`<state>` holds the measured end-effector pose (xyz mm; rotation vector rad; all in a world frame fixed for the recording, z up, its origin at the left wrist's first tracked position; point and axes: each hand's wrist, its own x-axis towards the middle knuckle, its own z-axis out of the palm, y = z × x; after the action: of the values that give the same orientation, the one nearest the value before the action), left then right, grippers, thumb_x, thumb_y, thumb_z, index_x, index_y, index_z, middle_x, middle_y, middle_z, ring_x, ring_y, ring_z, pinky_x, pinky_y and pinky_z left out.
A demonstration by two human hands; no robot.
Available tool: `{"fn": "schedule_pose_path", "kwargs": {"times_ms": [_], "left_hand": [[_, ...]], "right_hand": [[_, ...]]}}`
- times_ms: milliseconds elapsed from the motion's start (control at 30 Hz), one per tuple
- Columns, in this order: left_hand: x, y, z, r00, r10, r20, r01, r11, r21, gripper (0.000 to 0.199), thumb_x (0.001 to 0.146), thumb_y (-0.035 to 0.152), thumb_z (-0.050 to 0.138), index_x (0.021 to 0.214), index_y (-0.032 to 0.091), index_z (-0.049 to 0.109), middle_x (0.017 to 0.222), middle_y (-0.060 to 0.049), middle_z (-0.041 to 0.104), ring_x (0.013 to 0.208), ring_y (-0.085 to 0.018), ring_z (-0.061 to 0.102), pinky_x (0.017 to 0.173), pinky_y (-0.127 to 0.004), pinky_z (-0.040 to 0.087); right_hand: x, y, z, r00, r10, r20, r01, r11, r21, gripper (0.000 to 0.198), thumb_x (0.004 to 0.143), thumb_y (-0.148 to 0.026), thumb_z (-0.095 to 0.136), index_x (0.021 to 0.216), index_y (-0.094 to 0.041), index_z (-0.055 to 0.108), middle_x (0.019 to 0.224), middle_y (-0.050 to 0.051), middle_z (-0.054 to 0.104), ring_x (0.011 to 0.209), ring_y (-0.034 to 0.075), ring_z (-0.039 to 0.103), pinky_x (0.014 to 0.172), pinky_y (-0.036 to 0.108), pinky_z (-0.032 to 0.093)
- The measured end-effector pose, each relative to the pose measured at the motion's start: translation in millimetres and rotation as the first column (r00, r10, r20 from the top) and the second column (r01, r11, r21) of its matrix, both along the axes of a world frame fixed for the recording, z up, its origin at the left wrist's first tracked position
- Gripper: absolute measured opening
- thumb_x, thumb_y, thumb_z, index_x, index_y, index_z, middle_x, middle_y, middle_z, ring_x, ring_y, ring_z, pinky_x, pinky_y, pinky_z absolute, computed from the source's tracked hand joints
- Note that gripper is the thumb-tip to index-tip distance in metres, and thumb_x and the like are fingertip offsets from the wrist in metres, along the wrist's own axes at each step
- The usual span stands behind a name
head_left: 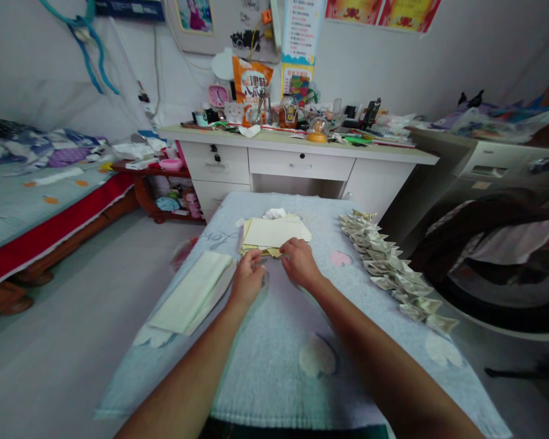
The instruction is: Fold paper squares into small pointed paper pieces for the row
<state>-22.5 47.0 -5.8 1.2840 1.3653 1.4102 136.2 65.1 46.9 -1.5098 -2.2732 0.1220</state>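
Note:
A stack of pale yellow paper sheets [274,232] lies on the cloth-covered table, its edges uneven. At its front left corner is my left hand [247,277], with the fingers curled and closed. My right hand [299,261] is bent over the front right edge, fingertips pressed together against the papers. Whatever is between the fingers of either hand is too small or hidden to make out. Left of my left hand lies a folded pile of pale paper [194,292]. Folded paper pieces [388,259] with pointed tips stand in rows on the right side.
A blue-grey cloth [265,366] covers the table. Crumpled white paper [274,213] sits behind the stack. Beyond stands a white desk [302,164] crowded with small items. A bed [50,207] is at left, a washing machine [498,164] at right.

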Motion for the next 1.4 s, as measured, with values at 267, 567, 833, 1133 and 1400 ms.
{"fn": "schedule_pose_path", "kwargs": {"times_ms": [267, 567, 833, 1133, 1400], "left_hand": [[3.7, 9.0, -0.4, 0.965, -0.094, 0.243, 0.126, 0.985, -0.119, 0.052, 0.071, 0.018, 0.056, 0.122, 0.023, 0.048, 0.116, -0.007, 0.056, 0.089, -0.014, 0.064, 0.067, -0.024, 0.047], [1.9, 5.4, 1.7, 0.967, -0.132, 0.216, 0.171, 0.971, -0.17, 0.066, 0.069, 0.028, 0.063, 0.13, 0.016, 0.043, 0.079, 0.0, 0.061, 0.069, -0.011, 0.057, 0.064, -0.023, 0.041], [2.6, -1.5, 6.2, 0.959, -0.13, 0.253, 0.179, 0.966, -0.184, 0.075, 0.067, 0.033, 0.065, 0.135, 0.017, 0.037, 0.076, 0.002, 0.057, 0.063, -0.01, 0.053, 0.06, -0.024, 0.037], [2.3, -3.7, 8.2, 0.944, -0.112, 0.311, 0.162, 0.977, -0.138, 0.067, 0.067, 0.027, 0.062, 0.13, 0.02, 0.039, 0.074, 0.003, 0.055, 0.062, -0.009, 0.051, 0.059, -0.023, 0.038], [2.8, -3.4, 10.5, 0.946, -0.081, 0.314, 0.111, 0.991, -0.08, 0.055, 0.065, 0.021, 0.061, 0.118, 0.024, 0.047, 0.12, -0.006, 0.051, 0.081, -0.01, 0.055, 0.066, -0.023, 0.045]], "right_hand": [[-14.7, 51.1, -0.3, 0.997, -0.062, -0.049, 0.06, 0.997, -0.042, 0.032, 0.084, -0.034, 0.06, 0.112, -0.018, 0.057, 0.118, 0.01, 0.058, 0.111, 0.026, 0.047, 0.094, 0.039, 0.033], [-24.0, 63.9, -9.0, 0.999, -0.022, 0.026, 0.024, 0.997, -0.075, 0.035, 0.079, -0.031, 0.065, 0.111, -0.019, 0.058, 0.114, 0.009, 0.061, 0.106, 0.025, 0.051, 0.09, 0.038, 0.035], [-22.2, 59.7, -8.4, 1.0, -0.016, 0.018, 0.017, 0.998, -0.054, 0.025, 0.082, -0.023, 0.06, 0.107, -0.019, 0.059, 0.114, 0.009, 0.059, 0.106, 0.023, 0.047, 0.09, 0.036, 0.033], [-33.8, 34.1, -9.5, 0.987, 0.117, 0.112, -0.131, 0.983, 0.126, 0.02, 0.089, -0.028, 0.054, 0.099, -0.02, 0.069, 0.11, 0.008, 0.055, 0.104, 0.025, 0.039, 0.087, 0.038, 0.029], [-37.2, 40.6, -15.3, 0.977, 0.138, 0.163, -0.16, 0.978, 0.132, 0.026, 0.094, -0.026, 0.047, 0.085, -0.018, 0.071, 0.094, 0.009, 0.06, 0.095, 0.024, 0.042, 0.079, 0.036, 0.031]]}}
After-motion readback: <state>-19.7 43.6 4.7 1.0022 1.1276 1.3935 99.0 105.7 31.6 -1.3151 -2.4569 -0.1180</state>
